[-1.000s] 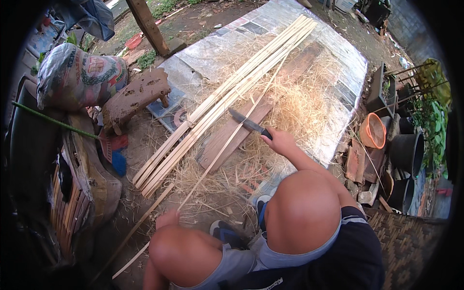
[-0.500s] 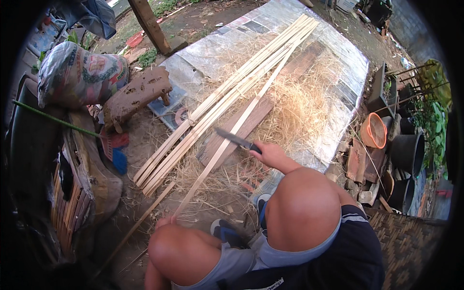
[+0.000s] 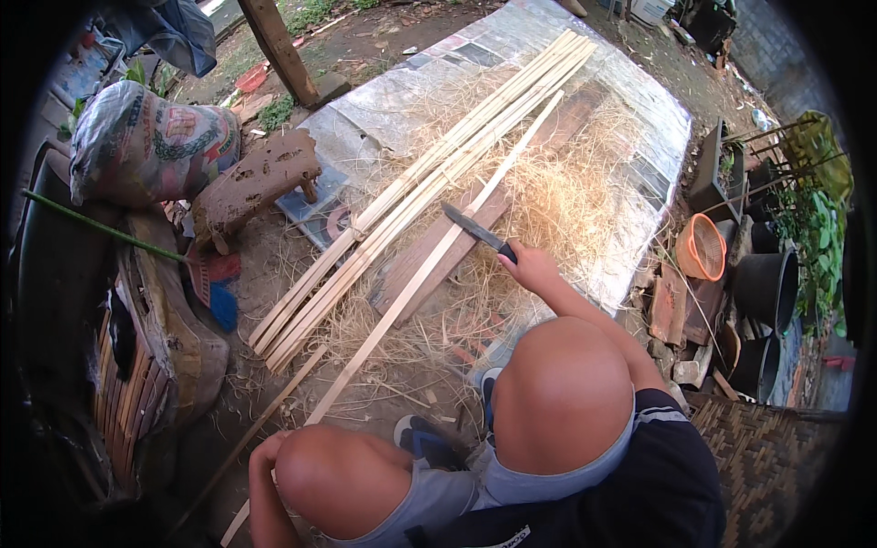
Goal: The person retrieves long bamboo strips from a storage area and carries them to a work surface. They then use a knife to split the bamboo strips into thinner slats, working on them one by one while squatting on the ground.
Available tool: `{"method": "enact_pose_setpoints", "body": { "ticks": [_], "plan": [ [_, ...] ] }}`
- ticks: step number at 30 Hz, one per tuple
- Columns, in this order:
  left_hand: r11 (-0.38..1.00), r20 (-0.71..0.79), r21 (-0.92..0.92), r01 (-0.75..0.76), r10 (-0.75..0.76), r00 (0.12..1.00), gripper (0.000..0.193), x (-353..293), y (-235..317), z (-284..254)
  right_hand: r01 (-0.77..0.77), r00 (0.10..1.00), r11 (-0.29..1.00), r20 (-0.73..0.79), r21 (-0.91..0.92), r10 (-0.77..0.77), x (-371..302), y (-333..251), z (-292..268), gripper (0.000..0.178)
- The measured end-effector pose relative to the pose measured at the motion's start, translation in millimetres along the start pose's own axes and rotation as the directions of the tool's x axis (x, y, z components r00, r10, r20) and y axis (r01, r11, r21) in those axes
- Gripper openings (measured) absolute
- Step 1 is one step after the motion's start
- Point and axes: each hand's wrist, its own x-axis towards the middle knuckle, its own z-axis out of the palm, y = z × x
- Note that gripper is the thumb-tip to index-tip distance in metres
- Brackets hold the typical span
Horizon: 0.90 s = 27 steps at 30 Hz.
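Observation:
My right hand (image 3: 533,267) is wrapped round the dark handle of a knife (image 3: 473,226). Its blade lies across a long pale wooden strip (image 3: 388,321), which looks like split bamboo. Beneath the strip is a brown wooden board (image 3: 416,276). Beside my left knee, my left hand (image 3: 269,449) grips the strip's nearer part; the knee partly hides the fingers. A bundle of similar strips (image 3: 402,212), tied near its closer end, lies just left of the board. Curly shavings (image 3: 571,205) are heaped to the board's right.
A silvery sheet (image 3: 653,146) covers the ground ahead. To the left stand a stuffed sack (image 3: 151,142) and a pitted brown block (image 3: 256,178). An orange basket (image 3: 702,247) and black pots (image 3: 766,288) line the right side. A wooden post (image 3: 279,50) rises at the back.
My right hand and the knife have moved up and right, farther along the strip. My left hand has shifted down and left, and some of the strip now shows past it.

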Motion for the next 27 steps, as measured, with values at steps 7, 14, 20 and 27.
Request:
{"method": "enact_pose_setpoints", "body": {
  "ticks": [7, 14, 20, 27],
  "plan": [
    [0.916, 0.119, -0.392, 0.084, -0.040, 0.992, 0.032, -19, 21, -2, 0.586, 0.792, 0.808, 0.254, -0.061, -0.555, -45, -71, 22, 0.050],
    [0.980, -0.159, -0.118, -0.159, 0.140, 0.977, 0.029, 18, -21, 8, -0.206, 0.978, 0.978, -0.021, 0.022, 0.206, 14, 2, -6, 0.049],
    [0.887, -0.349, 0.426, -0.180, 0.345, 0.871, 0.037, 22, 34, 42, 0.266, 0.950, 0.962, 0.184, -0.054, -0.253, -38, -59, 8, 0.050],
    [0.974, -0.098, 0.219, -0.057, 0.080, 0.992, 0.054, 24, 28, 6, -0.258, 0.961, 0.965, -0.086, 0.054, 0.262, 16, 12, -25, 0.047]
  ]
}}
